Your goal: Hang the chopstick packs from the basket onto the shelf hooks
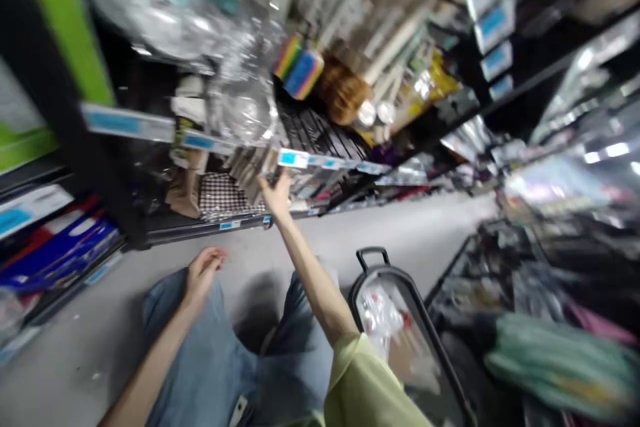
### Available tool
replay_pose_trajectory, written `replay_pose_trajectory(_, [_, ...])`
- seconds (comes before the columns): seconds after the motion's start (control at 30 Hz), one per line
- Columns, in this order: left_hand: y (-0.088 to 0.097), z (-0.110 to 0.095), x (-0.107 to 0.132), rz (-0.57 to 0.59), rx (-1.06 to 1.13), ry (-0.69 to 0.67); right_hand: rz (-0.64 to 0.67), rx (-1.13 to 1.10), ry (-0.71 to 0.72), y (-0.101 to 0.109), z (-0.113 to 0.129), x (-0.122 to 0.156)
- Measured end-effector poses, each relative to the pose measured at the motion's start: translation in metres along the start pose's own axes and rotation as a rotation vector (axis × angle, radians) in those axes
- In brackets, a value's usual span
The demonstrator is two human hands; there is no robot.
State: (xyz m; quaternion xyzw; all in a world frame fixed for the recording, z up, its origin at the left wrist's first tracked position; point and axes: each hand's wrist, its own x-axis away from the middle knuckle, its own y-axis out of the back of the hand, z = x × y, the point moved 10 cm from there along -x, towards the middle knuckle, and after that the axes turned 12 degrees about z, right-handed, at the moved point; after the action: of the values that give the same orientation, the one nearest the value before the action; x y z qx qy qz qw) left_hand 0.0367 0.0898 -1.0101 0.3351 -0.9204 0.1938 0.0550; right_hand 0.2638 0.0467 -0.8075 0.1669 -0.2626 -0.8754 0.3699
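Note:
I am crouched in a shop aisle in front of black wire shelves. My right hand (277,195) reaches forward to packaged goods (253,173) on a low shelf and touches them; motion blur hides how its fingers lie. My left hand (203,272) rests on my left knee, on blue jeans (210,360), fingers loosely curled with nothing in them. A black shopping basket (440,373) with a handle stands on the floor by my right leg and holds clear-wrapped items (380,317).
Shelves of wrapped goods line both sides of the aisle, with blue price labels (293,159) along their edges. Rainbow-striped items (299,69) and rolls lie on an upper shelf. Grey floor (400,227) runs down the middle. The frame is strongly blurred.

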Motion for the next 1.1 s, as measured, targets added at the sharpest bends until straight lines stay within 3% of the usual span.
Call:
replay_pose_trajectory(0.03, [-0.01,0.005,0.001,0.059,-0.015,0.039,0.008,-0.002,-0.002,0.006,-0.005,0.027])
replay_pose_trajectory(0.07, [-0.019,0.012,0.002,0.119,-0.032,0.084,0.137,-0.012,0.027,0.004,-0.007,0.056])
replay_pose_trajectory(0.13, [-0.031,0.028,0.007,0.221,-0.058,0.178,0.549,-0.085,0.13,-0.003,-0.001,0.131])
replay_pose_trajectory(0.2, [-0.036,0.042,0.006,0.269,-0.041,0.258,0.822,-0.165,0.148,0.023,-0.003,0.216])
replay_pose_trajectory(0.23, [-0.036,0.046,0.003,0.263,-0.016,0.274,0.824,-0.198,0.081,0.051,-0.013,0.25])
replay_pose_trajectory(0.27, [-0.039,0.049,-0.001,0.266,0.016,0.285,0.73,-0.235,-0.038,0.089,-0.031,0.279])
replay_pose_trajectory(0.3, [-0.041,0.051,-0.005,0.259,0.044,0.3,0.551,-0.272,-0.187,0.134,-0.057,0.304])
replay_pose_trajectory(0.37, [-0.047,0.054,-0.012,0.247,0.068,0.339,0.059,-0.314,-0.449,0.235,-0.12,0.364])
replay_pose_trajectory(0.43, [-0.055,0.055,-0.016,0.237,0.027,0.374,-0.553,-0.252,-0.681,0.329,-0.18,0.447])
replay_pose_trajectory(0.47, [-0.058,0.053,-0.017,0.237,-0.008,0.376,-0.767,-0.198,-0.813,0.356,-0.205,0.489])
replay_pose_trajectory(0.5, [-0.061,0.052,-0.018,0.241,-0.045,0.375,-0.869,-0.169,-0.899,0.37,-0.226,0.519])
replay_pose_trajectory(0.57, [-0.065,0.05,-0.019,0.248,-0.105,0.375,-0.952,-0.122,-1.039,0.38,-0.264,0.56])
replay_pose_trajectory(0.63, [-0.065,0.05,-0.02,0.242,-0.142,0.391,-0.948,-0.079,-1.117,0.377,-0.291,0.58])
replay_pose_trajectory(0.73, [-0.063,0.049,-0.021,0.211,-0.172,0.408,-0.936,0.016,-1.199,0.362,-0.319,0.59])
replay_pose_trajectory(0.87, [-0.073,0.046,-0.022,0.21,-0.212,0.412,-0.899,0.112,-1.289,0.339,-0.342,0.583])
replay_pose_trajectory(1.0, [-0.083,0.049,-0.024,0.246,-0.258,0.432,-0.833,0.172,-1.24,0.336,-0.329,0.572])
replay_pose_trajectory(1.1, [-0.084,0.049,-0.024,0.268,-0.261,0.402,-0.92,0.28,-1.137,0.361,-0.281,0.586])
